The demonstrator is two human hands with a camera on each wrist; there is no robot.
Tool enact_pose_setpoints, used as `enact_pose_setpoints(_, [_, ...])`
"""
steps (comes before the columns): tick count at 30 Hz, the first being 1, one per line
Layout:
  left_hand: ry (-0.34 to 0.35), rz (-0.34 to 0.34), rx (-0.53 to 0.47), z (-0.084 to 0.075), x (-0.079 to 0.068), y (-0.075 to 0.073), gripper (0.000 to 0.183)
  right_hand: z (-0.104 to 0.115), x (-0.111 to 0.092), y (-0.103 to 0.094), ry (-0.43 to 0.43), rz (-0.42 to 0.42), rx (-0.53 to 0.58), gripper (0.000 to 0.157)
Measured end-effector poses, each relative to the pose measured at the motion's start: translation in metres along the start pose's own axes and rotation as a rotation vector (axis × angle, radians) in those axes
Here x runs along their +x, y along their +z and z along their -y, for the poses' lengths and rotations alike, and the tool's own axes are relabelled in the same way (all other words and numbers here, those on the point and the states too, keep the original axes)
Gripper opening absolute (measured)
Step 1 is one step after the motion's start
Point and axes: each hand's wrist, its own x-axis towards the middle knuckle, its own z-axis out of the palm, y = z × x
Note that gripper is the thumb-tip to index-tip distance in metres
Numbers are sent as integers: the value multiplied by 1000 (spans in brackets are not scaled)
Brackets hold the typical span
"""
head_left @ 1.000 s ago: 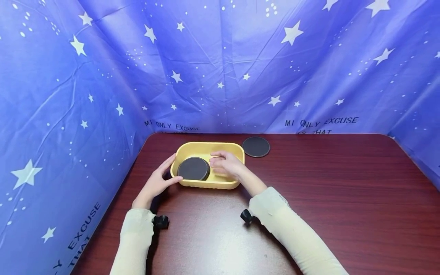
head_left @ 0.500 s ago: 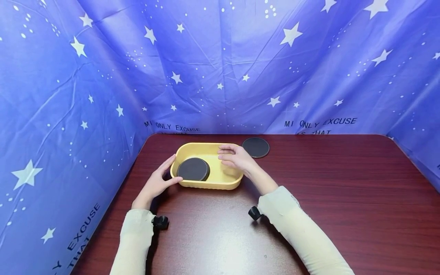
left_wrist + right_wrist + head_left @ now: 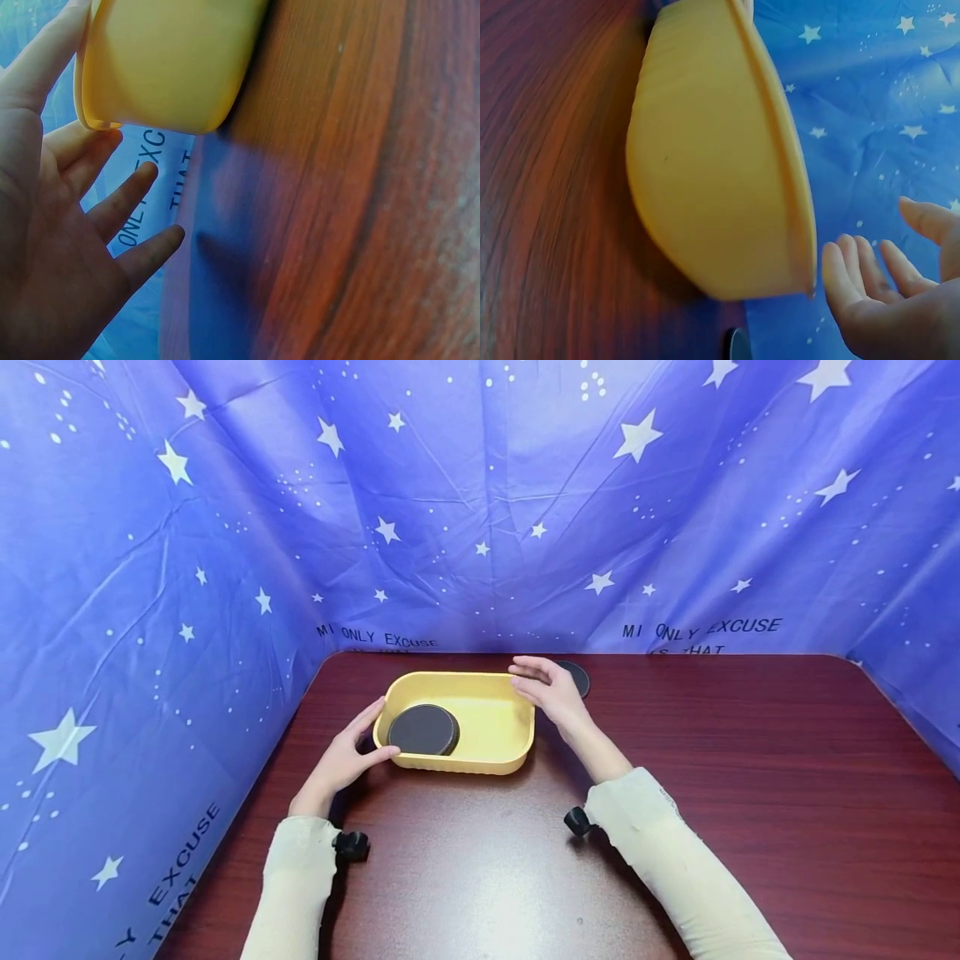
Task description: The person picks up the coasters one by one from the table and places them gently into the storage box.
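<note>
A yellow oblong box (image 3: 487, 767) with rounded corners stands near the far left of the table. Black round coasters (image 3: 423, 729), apparently stacked, lie at the left in it. My left hand (image 3: 341, 764) touches its left end with thumb and forefinger; in the left wrist view that hand (image 3: 67, 225) has its other fingers spread, off the wall. My right hand (image 3: 558, 702) hovers over the box's far right corner, fingers loosely bent, holding nothing. It partly hides another black coaster (image 3: 577, 680) lying on the table. The right wrist view has the right hand (image 3: 900, 307) beside the rim, apart from it.
The dark red wood-grain table (image 3: 750, 777) extends to the right and front. A blue star-patterned curtain (image 3: 480, 485) hangs along the back and sides. A small black device (image 3: 351, 845) is on the left wrist, a similar device (image 3: 577, 821) on the right.
My right hand has come up out of the box and moved right and away from me, now partly covering the coaster on the table. The left hand and the box stay put.
</note>
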Motion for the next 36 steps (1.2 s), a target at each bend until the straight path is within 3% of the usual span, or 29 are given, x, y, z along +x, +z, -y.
enact_pose_setpoints(4, [7, 0, 5, 2, 0, -1, 85, -5, 3, -9, -61, -122, -32, 44])
enact_pose_setpoints(11, [-18, 18, -9, -40, -11, -6, 81, -11, 13, -29, -76, -277, -124, 46])
enact_pose_setpoints(20, [-9, 24, -10, -35, -9, -6, 83, -24, 26, -57, -37, -371, -146, 51])
enact_pose_setpoints(30, [-9, 30, -4, -36, -8, -7, 83, -39, 30, -86, 112, -383, -164, 56])
enact_pose_setpoints(36, [-10, 24, -4, -36, -9, -7, 83, -44, 33, -92, 219, -314, -192, 62])
